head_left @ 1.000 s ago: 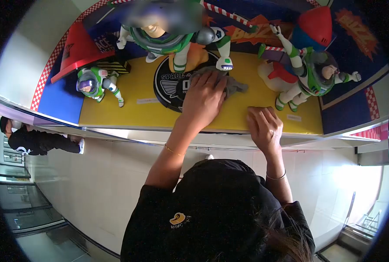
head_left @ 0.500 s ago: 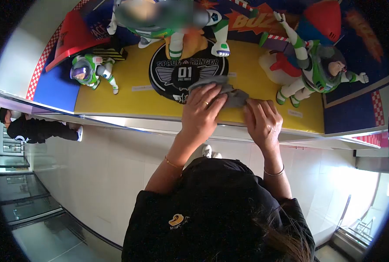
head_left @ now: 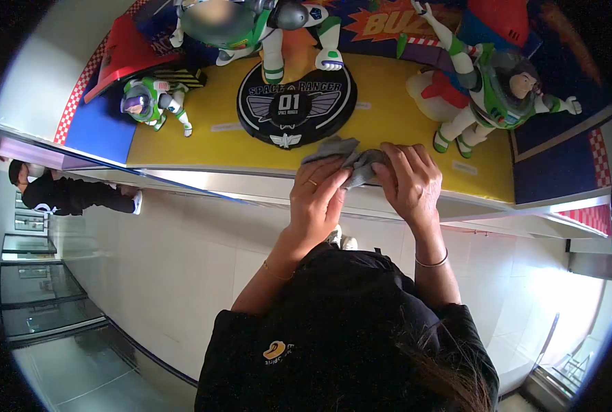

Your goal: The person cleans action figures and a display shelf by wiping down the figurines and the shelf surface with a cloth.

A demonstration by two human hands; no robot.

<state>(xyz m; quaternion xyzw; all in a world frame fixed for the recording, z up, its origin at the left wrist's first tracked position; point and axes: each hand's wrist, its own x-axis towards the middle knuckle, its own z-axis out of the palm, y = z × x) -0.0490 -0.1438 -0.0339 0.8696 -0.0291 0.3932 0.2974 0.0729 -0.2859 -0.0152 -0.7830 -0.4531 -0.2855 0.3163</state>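
Drawn back off the black disc (head_left: pixel 296 106) to the front edge of the yellow shelf (head_left: pixel 203 152), left hand (head_left: pixel 312 206) and right hand (head_left: pixel 418 187) clamped on the gray cloth (head_left: pixel 337 148), could drop it over through a loosened grip.

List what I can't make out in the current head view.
All head view:
- Large figure: face blurred, head cut off by top edge.
- Grey cloth: partly hidden under left hand and right hand.
- White label: print too small to read.
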